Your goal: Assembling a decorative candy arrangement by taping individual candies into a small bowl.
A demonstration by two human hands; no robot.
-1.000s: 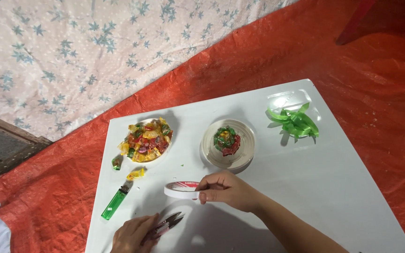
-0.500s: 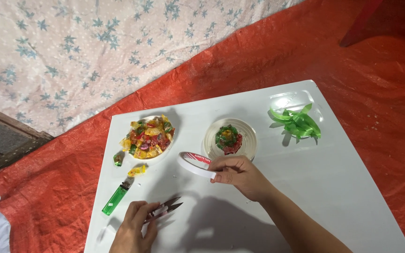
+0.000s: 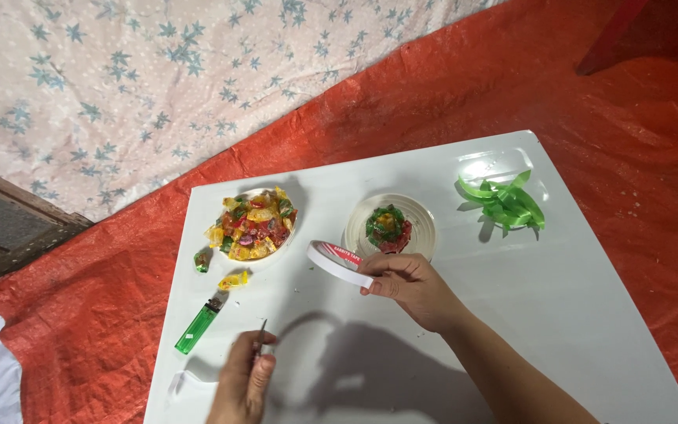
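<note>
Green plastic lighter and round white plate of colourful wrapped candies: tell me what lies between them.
In the head view, one loose yellow wrapped candy lies on the white table between the green plastic lighter and the round white plate of colourful wrapped candies.

**Wrapped sweets and a printed tape roll**

Left of centre, a heap of small wrapped sweets [image 3: 253, 224] fills a shallow dish — crinkled wrappers in yellow, red and green. Two stray ones lie just below-left of it on the white surface [image 3: 449, 345]: a green wrapper [image 3: 202, 261] and a yellow wrapper [image 3: 234, 279]. Mid-frame, the tape roll [image 3: 337, 263] — white, with a red-and-white printed label inside its core — is gripped by the right hand [image 3: 410, 284].
</note>
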